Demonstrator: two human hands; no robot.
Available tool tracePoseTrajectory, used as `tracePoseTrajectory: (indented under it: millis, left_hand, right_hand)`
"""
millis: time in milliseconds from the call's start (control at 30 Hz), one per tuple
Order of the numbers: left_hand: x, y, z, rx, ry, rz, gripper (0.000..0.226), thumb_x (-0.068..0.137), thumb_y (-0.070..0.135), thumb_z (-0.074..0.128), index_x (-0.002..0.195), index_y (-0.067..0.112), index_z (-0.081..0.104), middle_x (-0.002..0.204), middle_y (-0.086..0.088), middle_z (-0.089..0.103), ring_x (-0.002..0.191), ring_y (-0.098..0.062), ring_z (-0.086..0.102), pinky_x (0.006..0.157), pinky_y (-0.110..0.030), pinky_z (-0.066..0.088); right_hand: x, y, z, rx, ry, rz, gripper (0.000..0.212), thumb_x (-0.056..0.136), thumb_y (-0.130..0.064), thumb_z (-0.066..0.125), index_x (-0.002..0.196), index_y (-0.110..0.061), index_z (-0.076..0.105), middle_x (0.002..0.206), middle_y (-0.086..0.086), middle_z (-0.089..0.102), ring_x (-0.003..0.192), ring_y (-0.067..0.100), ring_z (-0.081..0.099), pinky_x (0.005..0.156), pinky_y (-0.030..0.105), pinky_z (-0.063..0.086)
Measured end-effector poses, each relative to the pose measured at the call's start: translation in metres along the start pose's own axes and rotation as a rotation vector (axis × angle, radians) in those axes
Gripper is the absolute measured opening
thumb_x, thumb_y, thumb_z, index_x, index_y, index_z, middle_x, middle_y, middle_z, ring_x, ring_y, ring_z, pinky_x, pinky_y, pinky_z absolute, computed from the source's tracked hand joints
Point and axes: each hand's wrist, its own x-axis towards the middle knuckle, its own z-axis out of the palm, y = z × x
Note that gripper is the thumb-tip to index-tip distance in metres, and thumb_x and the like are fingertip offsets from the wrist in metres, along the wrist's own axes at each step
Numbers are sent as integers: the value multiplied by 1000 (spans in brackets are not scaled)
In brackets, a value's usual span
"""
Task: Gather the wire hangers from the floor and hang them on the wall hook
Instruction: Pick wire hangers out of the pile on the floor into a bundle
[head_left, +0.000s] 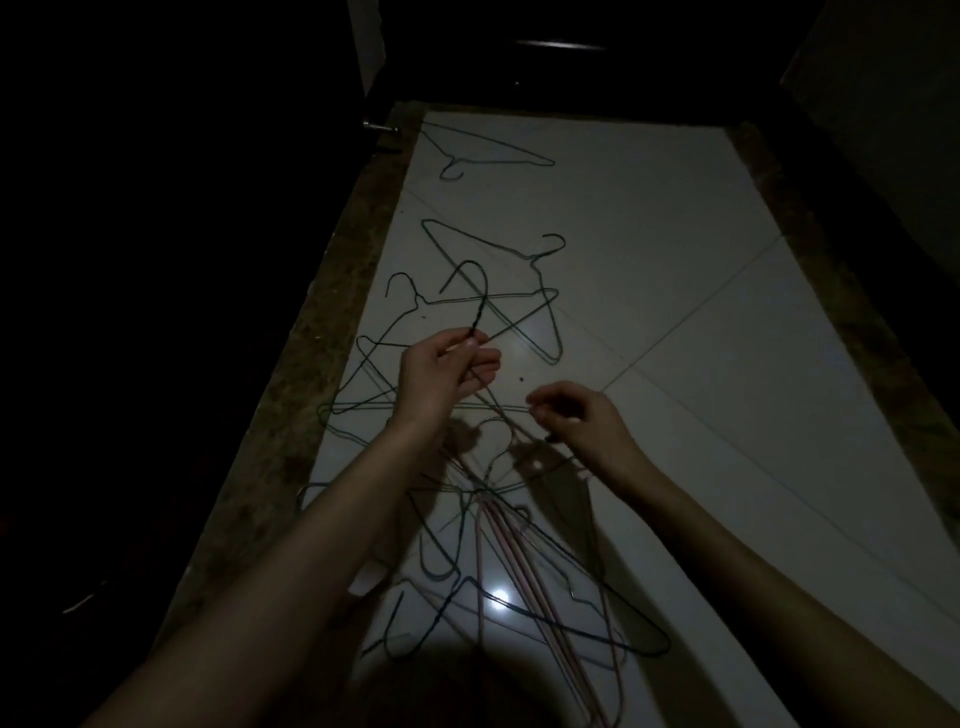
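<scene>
a dark green wire hanger is pinched at its twisted neck by the left hand, hook upward, likely so it lifts free of the tangle. the right hand pinches a thin wire below, seemingly to separate it. more green and pink wire hangers lie scattered on the white tiled floor. no wall hook is seen.

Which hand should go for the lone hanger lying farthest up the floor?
Probably the right hand. The left hand already grips a dark hanger by its twisted neck. The right pinches only a thin wire in the pile, easily released. The far hanger lies apart on the floor.
</scene>
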Motion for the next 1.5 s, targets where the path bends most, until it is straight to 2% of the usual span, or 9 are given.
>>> tracePoseTrajectory:
  millis: [133, 367, 500, 600, 767, 833, 933, 1333, 1500]
  left_hand:
    - [-1, 1, -33, 62, 10, 23, 16, 99, 3, 40, 95, 3, 56, 79, -12, 64, 63, -7, 68, 64, -17, 56]
    - [-10, 5, -64, 131, 48, 46, 18, 99, 2, 38, 100, 2, 55, 75, -10, 58, 59, -2, 64, 63, -16, 55]
    - [-11, 12, -69, 161, 64, 75, 18, 99, 2, 38, 102, 4, 55, 75, -8, 57, 59, 1, 63, 59, -13, 52]
    - [-11, 20, -68, 173, 87, 100, 19, 99, 3, 37, 102, 5, 55, 74, -7, 56, 57, 2, 62, 57, -11, 49]
    - [-8, 28, -60, 154, 84, 137, 19, 100, 3, 37, 101, 5, 55, 75, -6, 57, 58, 4, 62, 55, -10, 48]
    - [-8, 26, -52, 136, 65, 126, 17, 100, 4, 37, 100, 4, 54, 78, -7, 59, 60, 2, 64, 57, -11, 50]
    - [-9, 20, -36, 54, 27, 73, 18, 99, 4, 38, 94, 7, 54, 86, -13, 62, 65, -5, 66, 58, -14, 53]
    - [-20, -1, 23, -86, -104, -50, 35, 89, 2, 59, 122, 12, 56, 98, -13, 68, 92, -21, 67, 84, -26, 56]
    - [-17, -4, 25, -69, -96, -38, 18, 91, -1, 54, 98, 14, 62, 89, -9, 69, 85, -17, 67, 78, -23, 56]
  right_hand:
    - [-6, 41, 32, -201, -188, 69, 15, 82, 1, 63, 94, -8, 68, 92, 5, 69, 76, 2, 60, 68, 6, 44]
    - [-1, 65, 61, -533, -326, 66, 25, 78, -11, 71, 103, -9, 67, 110, 8, 66, 103, 21, 60, 87, 26, 45]
    - [-2, 50, 49, -427, -262, 47, 12, 80, 1, 65, 91, 2, 69, 97, 13, 63, 84, 19, 63, 73, 14, 48]
    - [-1, 30, 29, -236, -134, 48, 11, 84, 8, 58, 90, 10, 67, 85, 11, 57, 65, 0, 54, 57, -1, 40]
    - [16, 7, -5, -80, 182, 69, 7, 84, -1, 63, 88, -1, 68, 88, 9, 66, 79, 14, 58, 71, 17, 43]
    - [15, -5, -14, 64, 238, 104, 7, 86, -3, 62, 89, -2, 67, 81, 5, 64, 72, 10, 56, 66, 21, 45]
    - [9, -22, -17, 242, 233, 115, 8, 88, -5, 59, 91, -1, 65, 78, 1, 60, 70, 9, 54, 54, 12, 48]
    - [-13, -34, 4, 312, 55, 63, 9, 81, -1, 66, 90, -3, 65, 65, 1, 56, 57, 1, 57, 60, 14, 51]
    - [-12, -14, -5, 228, 38, 72, 10, 82, -7, 67, 92, -6, 68, 79, -1, 66, 67, 2, 60, 61, 15, 50]
